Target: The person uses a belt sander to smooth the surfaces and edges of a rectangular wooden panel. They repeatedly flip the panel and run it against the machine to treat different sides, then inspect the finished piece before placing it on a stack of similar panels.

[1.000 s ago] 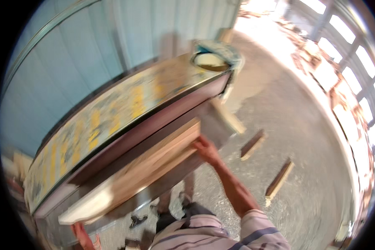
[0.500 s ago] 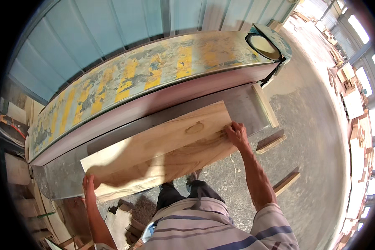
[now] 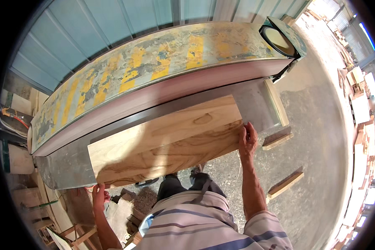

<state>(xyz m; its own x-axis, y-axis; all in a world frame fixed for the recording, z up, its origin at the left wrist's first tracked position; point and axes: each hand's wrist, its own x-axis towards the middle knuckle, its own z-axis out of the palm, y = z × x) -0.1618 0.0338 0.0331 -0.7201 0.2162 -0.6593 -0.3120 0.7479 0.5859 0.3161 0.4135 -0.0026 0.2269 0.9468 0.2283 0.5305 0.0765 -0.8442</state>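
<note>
A wide, pale wooden board [image 3: 166, 143] with brown grain and a knot lies over the grey metal table [image 3: 64, 168] of a long belt sander. At the board's near left corner, my left hand [image 3: 99, 197] grips the edge, its fingers partly beneath the wood. My right hand [image 3: 248, 139] holds the near right corner with bent fingers. The board's far edge is apart from the sander's pinkish belt [image 3: 175, 89], with a strip of table showing between them. A shadow falls across the board's left part.
Worn yellow-striped paint covers the sander's top [image 3: 154, 58], below a blue corrugated wall [image 3: 141, 16]. A wooden strip [image 3: 277, 102] sits at the table's right end. Two wood pieces, a nearer one [image 3: 285, 185] and a farther one [image 3: 277, 141], stand right. Scraps [image 3: 120, 212] lie lower left.
The board has tipped flatter, so its light near edge no longer shows. My left hand has shifted to the near corner, and my right hand has moved slightly down along the right end.
</note>
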